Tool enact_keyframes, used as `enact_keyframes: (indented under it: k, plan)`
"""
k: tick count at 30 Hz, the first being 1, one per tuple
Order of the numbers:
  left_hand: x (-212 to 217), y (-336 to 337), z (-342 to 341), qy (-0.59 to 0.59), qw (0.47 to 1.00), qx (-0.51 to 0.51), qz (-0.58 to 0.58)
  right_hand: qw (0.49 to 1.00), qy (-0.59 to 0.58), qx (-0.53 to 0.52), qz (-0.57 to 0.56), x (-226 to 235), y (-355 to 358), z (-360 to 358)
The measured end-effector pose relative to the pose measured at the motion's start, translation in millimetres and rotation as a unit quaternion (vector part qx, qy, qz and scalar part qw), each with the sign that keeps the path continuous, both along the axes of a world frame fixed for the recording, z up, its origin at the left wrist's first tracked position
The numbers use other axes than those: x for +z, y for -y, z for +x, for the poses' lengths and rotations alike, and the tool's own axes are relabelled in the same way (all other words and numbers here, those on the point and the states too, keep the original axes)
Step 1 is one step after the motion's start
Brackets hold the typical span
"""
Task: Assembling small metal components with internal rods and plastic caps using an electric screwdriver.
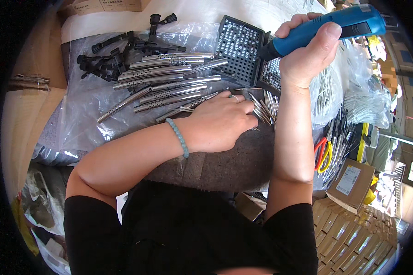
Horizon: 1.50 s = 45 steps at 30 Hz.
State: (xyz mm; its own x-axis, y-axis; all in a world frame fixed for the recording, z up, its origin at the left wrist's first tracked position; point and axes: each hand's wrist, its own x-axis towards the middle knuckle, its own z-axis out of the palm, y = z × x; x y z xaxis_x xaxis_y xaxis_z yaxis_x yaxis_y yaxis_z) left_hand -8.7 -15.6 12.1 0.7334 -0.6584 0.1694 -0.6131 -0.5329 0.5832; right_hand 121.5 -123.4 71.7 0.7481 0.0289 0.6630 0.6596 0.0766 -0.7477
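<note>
Blue plastic stands out at the top of the frame, where the right hand (307,50) wraps its fingers tight around the grip of a blue powered screwdriver (326,30), its dark nose pointing down and left toward a black perforated tray (238,48) propped at the back of the bench (215,169). The raised, angled hold looks like a ready position, tool kept clear of the work while the other hand sorts parts.

That left hand (220,121), a pale green bead bracelet (179,137) at the wrist, lies palm-down on the grey felt covering of the bench, fingers curled together over a small cluster of thin metal rods (264,107); whether they actually pinch one cannot be told.

Just left of the hand, perforated silver tubes (170,80) lie roughly side by side on a clear plastic sheet (87,114), apparently laid in easy reach. Black plastic fittings (119,50) are heaped behind them.

To the right, clear bags of more rods (353,91), orange-handled scissors (322,153) and a cardboard box (351,183) crowd the bench edge.
</note>
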Motion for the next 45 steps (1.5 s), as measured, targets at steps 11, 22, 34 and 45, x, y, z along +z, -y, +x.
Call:
enact_keyframes:
  k: [11,22,34,45]
  plan:
    - [-10,1,4,0.14,0.985,0.062,-0.079,0.979,-0.06,0.186,0.064,29,60,-51]
    - [-7,-2,1,0.08,0.992,0.06,-0.075,0.979,-0.085,0.156,0.104,3,59,-98]
    - [-7,-3,3,0.075,0.993,0.064,-0.065,0.992,-0.121,0.037,0.014,-2,41,-101]
    - [-8,-3,3,0.074,0.993,0.06,-0.074,0.989,-0.118,0.081,0.04,-3,40,-105]
